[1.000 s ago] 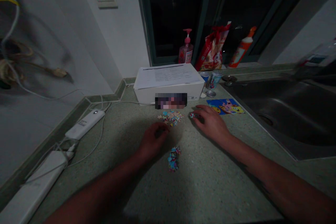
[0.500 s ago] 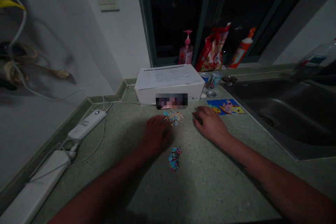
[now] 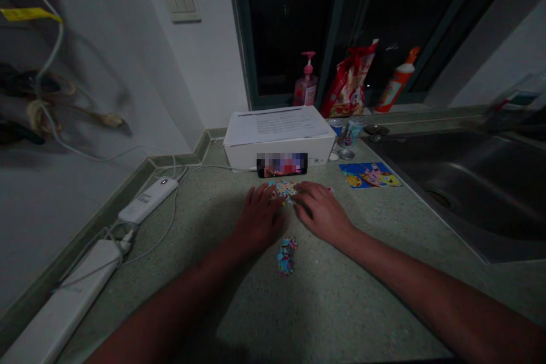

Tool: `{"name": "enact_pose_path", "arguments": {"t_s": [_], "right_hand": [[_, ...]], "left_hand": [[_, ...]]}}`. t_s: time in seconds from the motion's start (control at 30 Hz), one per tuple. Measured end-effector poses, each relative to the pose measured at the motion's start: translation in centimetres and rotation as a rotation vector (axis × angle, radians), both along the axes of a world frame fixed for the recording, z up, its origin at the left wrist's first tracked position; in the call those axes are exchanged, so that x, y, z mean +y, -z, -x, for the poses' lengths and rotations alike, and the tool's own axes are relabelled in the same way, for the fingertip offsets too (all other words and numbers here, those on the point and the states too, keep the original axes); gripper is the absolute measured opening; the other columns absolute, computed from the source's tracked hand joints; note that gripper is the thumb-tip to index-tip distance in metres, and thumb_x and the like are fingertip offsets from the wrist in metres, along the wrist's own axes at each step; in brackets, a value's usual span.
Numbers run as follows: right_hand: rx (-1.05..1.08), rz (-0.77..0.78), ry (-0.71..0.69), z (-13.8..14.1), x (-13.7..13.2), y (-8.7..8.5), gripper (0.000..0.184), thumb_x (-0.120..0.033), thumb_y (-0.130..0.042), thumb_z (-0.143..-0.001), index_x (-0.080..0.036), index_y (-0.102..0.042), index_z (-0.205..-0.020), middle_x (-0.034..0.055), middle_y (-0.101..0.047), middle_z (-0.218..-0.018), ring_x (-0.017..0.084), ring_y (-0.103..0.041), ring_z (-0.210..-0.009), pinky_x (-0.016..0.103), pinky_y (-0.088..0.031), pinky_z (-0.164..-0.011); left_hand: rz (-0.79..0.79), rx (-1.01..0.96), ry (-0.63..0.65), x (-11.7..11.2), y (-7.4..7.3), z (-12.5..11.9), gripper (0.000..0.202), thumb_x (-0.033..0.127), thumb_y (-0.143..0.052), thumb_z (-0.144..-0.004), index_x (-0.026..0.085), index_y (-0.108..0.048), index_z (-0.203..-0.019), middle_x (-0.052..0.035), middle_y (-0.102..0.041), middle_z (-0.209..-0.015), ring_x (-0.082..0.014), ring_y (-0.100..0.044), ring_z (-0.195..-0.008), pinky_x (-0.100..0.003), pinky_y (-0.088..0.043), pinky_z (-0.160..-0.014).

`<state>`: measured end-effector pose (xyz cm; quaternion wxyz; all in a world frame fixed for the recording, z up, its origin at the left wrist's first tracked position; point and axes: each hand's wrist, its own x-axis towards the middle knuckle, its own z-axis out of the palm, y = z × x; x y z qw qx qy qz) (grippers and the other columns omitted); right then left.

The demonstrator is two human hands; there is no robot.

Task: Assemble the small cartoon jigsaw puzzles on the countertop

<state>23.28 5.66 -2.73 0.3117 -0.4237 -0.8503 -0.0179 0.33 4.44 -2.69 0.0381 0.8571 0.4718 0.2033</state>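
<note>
Jigsaw pieces [image 3: 285, 189] form a small, loose heap on the speckled green countertop [image 3: 341, 301], between the two hands and partly under their fingertips. The left hand [image 3: 259, 219] and right hand [image 3: 322, 211] lie palm down and open, with fingers spread. They stand apart at the wrists, and their fingertips nearly meet over the heap. Neither is clamped on anything, though I cannot tell whether a single piece is pressed under a fingertip.

The heap spreads wider left to right than near to far, and the fingers hide part of it. A second pile of jigsaw pieces [image 3: 286, 256] sits just nearer than the hands, narrow, with its long axis running near to far. It lies slightly closer to the left hand than to the right. A few stray pieces [image 3: 329, 188] lie just beyond the right hand's fingers.

Farther off, a pixelated phone [image 3: 281, 165] stands against a white cardboard box [image 3: 279, 153]. A cartoon picture card [image 3: 369, 175] lies to the right, beside a steel sink [image 3: 447, 182]. The dim light makes individual pieces hard to make out.
</note>
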Motion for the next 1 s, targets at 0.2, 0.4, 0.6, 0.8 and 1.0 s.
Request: {"name": "enact_pose_path", "arguments": {"t_s": [0.2,0.4,0.6,0.8,1.0], "right_hand": [[-0.005,-0.037,-0.026,0.3,-0.1,0.3,0.027,-0.016,-0.057,-0.096,-0.018,-0.069,-0.119,0.016,-0.066,-0.134,0.034,-0.06,-0.129,0.059,-0.051,-0.11],[-0.075,-0.076,-0.058,0.6,-0.1,-0.1,0.032,-0.014,-0.056,-0.096,-0.017,-0.067,-0.125,0.0172,-0.064,-0.139,0.035,-0.055,-0.136,0.063,-0.043,-0.118],[-0.038,-0.071,-0.061,1.1,0.7,-0.1,0.038,-0.011,-0.056,-0.092,-0.018,-0.066,-0.127,0.0177,-0.063,-0.14,0.035,-0.054,-0.137,0.064,-0.042,-0.118],[0.043,-0.068,-0.036,0.9,1.1,0.0,0.037,-0.009,-0.056,-0.09,-0.018,-0.065,-0.125,0.0166,-0.062,-0.139,0.034,-0.053,-0.136,0.062,-0.044,-0.117],[0.044,-0.045,-0.054,1.0,1.3,0.2,0.041,-0.009,-0.055,-0.09,-0.02,-0.065,-0.128,0.0156,-0.061,-0.141,0.035,-0.053,-0.137,0.064,-0.046,-0.114]], "left_hand": [[-0.015,0.025,-0.02,-0.2,-0.3,-0.1,0.035,0.025,-0.064,-0.098,0.022,-0.067,-0.133,-0.0135,-0.056,-0.153,-0.036,-0.04,-0.152,-0.063,-0.023,-0.129],[-0.042,0.043,0.012,-0.2,-0.6,-0.3,0.025,0.022,-0.059,-0.1,0.023,-0.073,-0.121,-0.0113,-0.061,-0.148,-0.0345,-0.043,-0.15,-0.063,-0.025,-0.128],[-0.041,0.055,0.076,0.2,-1.5,-0.9,0.02,0.015,-0.063,-0.096,0.022,-0.075,-0.111,-0.0106,-0.063,-0.145,-0.0335,-0.048,-0.144,-0.061,-0.028,-0.127],[-0.014,0.035,0.066,0.6,-1.8,-1.2,0.018,0.016,-0.064,-0.094,0.021,-0.075,-0.108,-0.0113,-0.065,-0.141,-0.0332,-0.05,-0.14,-0.058,-0.034,-0.124],[0.039,-0.024,0.095,1.5,-1.7,-0.7,0.019,0.013,-0.067,-0.088,0.022,-0.072,-0.104,-0.0105,-0.065,-0.14,-0.0329,-0.048,-0.142,-0.058,-0.034,-0.124]]}}
